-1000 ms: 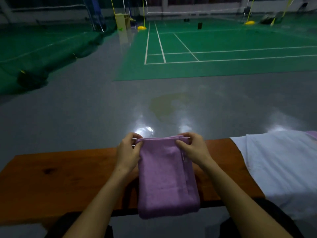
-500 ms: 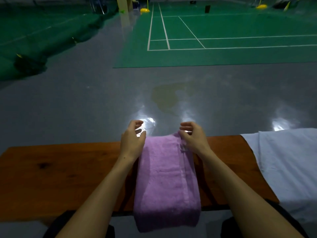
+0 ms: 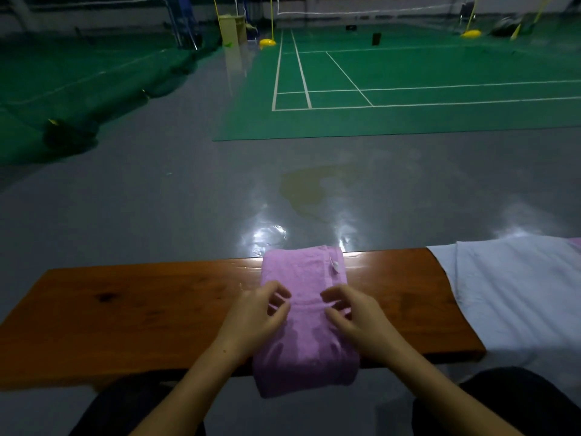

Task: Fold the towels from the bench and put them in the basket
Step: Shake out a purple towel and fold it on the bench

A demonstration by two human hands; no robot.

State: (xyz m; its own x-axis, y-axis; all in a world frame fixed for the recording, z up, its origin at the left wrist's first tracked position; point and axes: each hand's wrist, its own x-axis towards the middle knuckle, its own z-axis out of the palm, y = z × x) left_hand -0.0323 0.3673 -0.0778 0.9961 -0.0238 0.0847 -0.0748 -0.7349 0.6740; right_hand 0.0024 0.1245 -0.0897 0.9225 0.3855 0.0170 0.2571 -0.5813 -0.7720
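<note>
A purple towel (image 3: 303, 338), folded into a long narrow strip, lies across the wooden bench (image 3: 141, 309), its near end hanging over the front edge. My left hand (image 3: 257, 313) hovers at the towel's left side with loosely curled fingers. My right hand (image 3: 352, 313) sits over its right side, fingers also loosely curled, gripping nothing. A white towel (image 3: 515, 294) is spread over the bench's right end. No basket is in view.
Grey glossy floor lies beyond the bench, then a green badminton court (image 3: 408, 89) with white lines. A dark bag (image 3: 66, 136) sits on the floor at far left. My knees in dark trousers are below the bench edge.
Both hands let go of the towel's far edge and drew back toward me to its middle. The towel now lies flat on the bench.
</note>
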